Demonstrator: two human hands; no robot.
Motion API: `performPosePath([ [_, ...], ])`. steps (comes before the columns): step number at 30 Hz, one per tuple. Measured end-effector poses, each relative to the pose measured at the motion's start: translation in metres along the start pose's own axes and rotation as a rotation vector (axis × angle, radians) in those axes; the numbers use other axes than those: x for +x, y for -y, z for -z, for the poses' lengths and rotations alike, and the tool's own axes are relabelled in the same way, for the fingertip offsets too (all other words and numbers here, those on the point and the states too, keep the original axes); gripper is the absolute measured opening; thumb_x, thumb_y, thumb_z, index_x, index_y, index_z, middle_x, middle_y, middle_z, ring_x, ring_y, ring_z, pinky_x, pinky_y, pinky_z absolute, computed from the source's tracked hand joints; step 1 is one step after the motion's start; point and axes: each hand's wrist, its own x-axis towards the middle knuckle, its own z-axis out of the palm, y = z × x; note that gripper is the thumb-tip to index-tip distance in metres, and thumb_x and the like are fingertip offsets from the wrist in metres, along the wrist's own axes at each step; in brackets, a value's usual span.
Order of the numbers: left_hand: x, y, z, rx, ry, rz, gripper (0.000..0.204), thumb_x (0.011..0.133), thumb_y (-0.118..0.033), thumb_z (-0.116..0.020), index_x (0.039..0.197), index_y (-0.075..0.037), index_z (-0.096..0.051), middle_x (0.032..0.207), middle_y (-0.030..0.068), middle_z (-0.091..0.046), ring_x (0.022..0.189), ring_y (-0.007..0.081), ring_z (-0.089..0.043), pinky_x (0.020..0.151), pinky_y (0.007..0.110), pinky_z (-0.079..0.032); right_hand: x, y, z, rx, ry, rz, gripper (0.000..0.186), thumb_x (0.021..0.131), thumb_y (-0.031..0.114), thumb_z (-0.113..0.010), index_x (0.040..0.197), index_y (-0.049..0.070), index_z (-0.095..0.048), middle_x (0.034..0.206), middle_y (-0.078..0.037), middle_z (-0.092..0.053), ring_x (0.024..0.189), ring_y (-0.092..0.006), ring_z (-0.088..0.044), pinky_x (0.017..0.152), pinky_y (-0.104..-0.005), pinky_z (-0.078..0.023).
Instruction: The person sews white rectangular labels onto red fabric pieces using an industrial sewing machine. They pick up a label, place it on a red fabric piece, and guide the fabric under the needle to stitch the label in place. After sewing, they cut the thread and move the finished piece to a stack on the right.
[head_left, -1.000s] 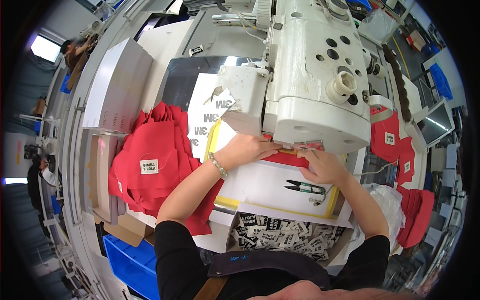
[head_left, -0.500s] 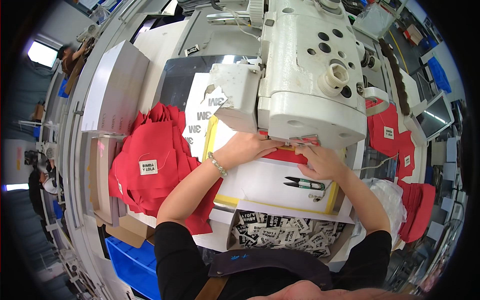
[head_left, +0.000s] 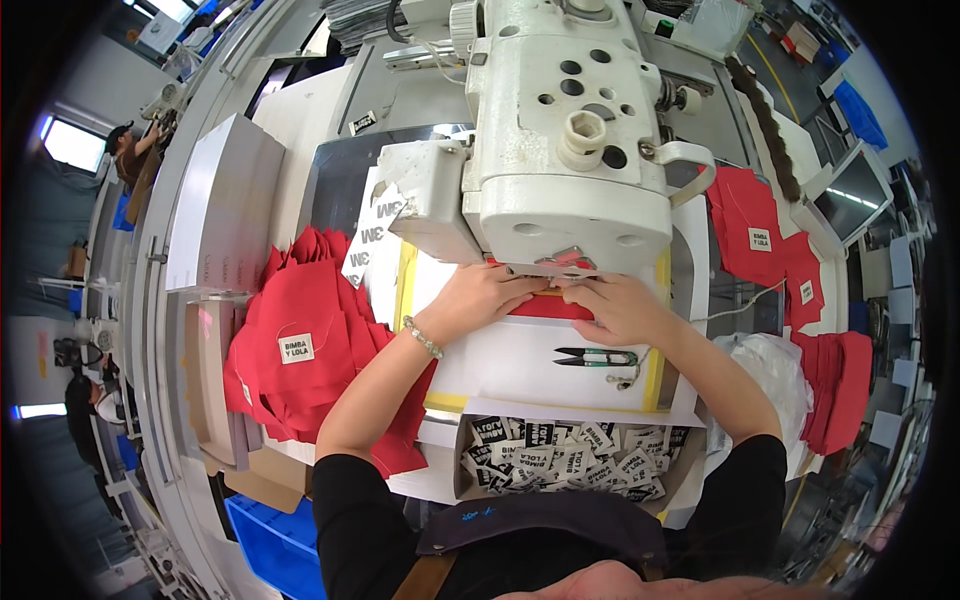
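A big white sewing machine (head_left: pixel 565 130) fills the upper middle of the view, its head hanging over a white tabletop (head_left: pixel 520 365) edged with yellow tape. To the left of it a heap of red fabric pieces (head_left: pixel 310 345) spreads over the tabletop edge, the top piece carrying a small white label, and a second stack of red pieces (head_left: pixel 790 270) lies well off to the right, past the machine. Below the work area, an open cardboard box (head_left: pixel 575 460) is packed with black and white woven labels. Right under the machine's head lies a red fabric piece (head_left: pixel 550 303), flat on the tabletop, and both hands are pressed on it. The left hand (head_left: pixel 480 295) comes in from the lower left, a beaded bracelet (head_left: pixel 422 337) on its wrist, its fingers stretched out flat and pinning the near left part of the fabric. The right hand (head_left: pixel 615 305) sits just beside it, its fingers curled down on the fabric's right part, close under the needle area; whether they pinch the cloth or only press it I cannot tell. A pair of small thread snips (head_left: pixel 597 356) lies on the tabletop just below the right hand, untouched.
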Motion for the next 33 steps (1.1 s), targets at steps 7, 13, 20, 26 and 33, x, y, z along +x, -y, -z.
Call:
performPosePath([
  [7,0.005,-0.005,0.003,-0.007,-0.074,-0.056,0.025,0.084,-0.015,-0.068,0.109,-0.017,-0.072,0.091,0.0055,-0.072,0.077,0.0242,-0.066,0.074,0.037,-0.052,-0.009,0.002,0.009,-0.078,-0.193,0.111,0.028,0.072,0.022,-0.069,0.094,0.01,-0.058,0.105,-0.005,-0.065,0.098,-0.0259,-0.056,0.084,-0.041,-0.04],
  [13,0.005,0.007,0.005,-0.034,0.054,0.124,0.024,0.085,-0.019,-0.069,0.107,-0.008,-0.07,0.096,0.0145,-0.069,0.084,0.0317,-0.065,0.075,0.04,-0.052,-0.002,-0.01,0.014,-0.088,-0.271,0.112,0.026,0.071,0.019,-0.069,0.092,0.008,-0.059,0.097,-0.006,-0.064,0.095,-0.0267,-0.057,0.082,-0.0398,-0.043],
  [20,0.009,0.015,-0.001,-0.138,0.043,0.262,0.024,0.087,-0.02,-0.069,0.101,-0.001,-0.068,0.104,0.016,-0.065,0.09,0.0346,-0.063,0.078,0.041,-0.051,0.006,-0.016,0.012,-0.154,-0.272,0.116,0.022,0.073,0.022,-0.07,0.09,0.01,-0.064,0.095,-0.005,-0.063,0.097,-0.0254,-0.056,0.085,-0.0389,-0.042],
  [26,0.005,0.02,-0.009,-0.09,0.072,0.283,0.022,0.086,-0.019,-0.069,0.1,-0.002,-0.071,0.102,0.0162,-0.065,0.093,0.0336,-0.062,0.08,0.041,-0.05,0.003,-0.014,0.007,-0.153,-0.272,0.112,0.019,0.074,0.024,-0.071,0.087,0.011,-0.066,0.096,-0.003,-0.063,0.098,-0.024,-0.056,0.087,-0.0387,-0.042],
  [33,-0.002,0.014,-0.001,-0.123,-0.075,0.215,0.021,0.081,-0.019,-0.074,0.094,-0.003,-0.072,0.075,0.0131,-0.066,0.073,0.0342,-0.063,0.075,0.041,-0.05,-0.004,-0.016,0.006,-0.276,-0.267,0.077,0.014,0.077,0.021,-0.071,0.088,0.014,-0.068,0.096,0.002,-0.063,0.101,-0.0199,-0.056,0.089,-0.0399,-0.038],
])
